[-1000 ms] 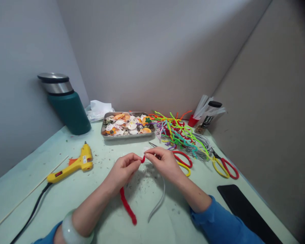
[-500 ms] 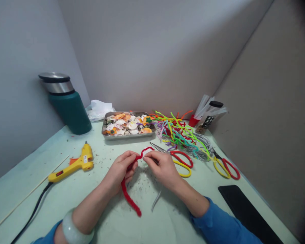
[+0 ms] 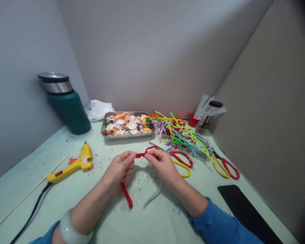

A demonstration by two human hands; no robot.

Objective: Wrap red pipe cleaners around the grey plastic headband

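A fuzzy red pipe cleaner (image 3: 127, 196) runs through both hands above the middle of the table. My left hand (image 3: 122, 168) pinches it between thumb and fingers, and its thicker end hangs below the palm. Opposite, the fingertips of my right hand (image 3: 161, 164) grip the same pipe cleaner, whose thin curled end rises beyond them. A short stretch shows taut between the two pinches. From under my right hand comes a thin grey strand (image 3: 154, 196); whether the hand holds it is hidden. Just past that hand lie red-and-yellow-handled scissors (image 3: 182, 157), partly covered by it.
A yellow glue gun (image 3: 73, 166) and a thin stick (image 3: 27, 195) lie left, near a green bottle (image 3: 69, 112). Behind are a metal tray (image 3: 128, 137) of shells and a pipe cleaner pile (image 3: 178, 130). Right are more scissors (image 3: 226, 166) and a black flat object (image 3: 244, 210).
The hanging red end has swung left and up. My fingers have shifted so the stretch between them is straighter, and the grey strand's lower tip has moved left.
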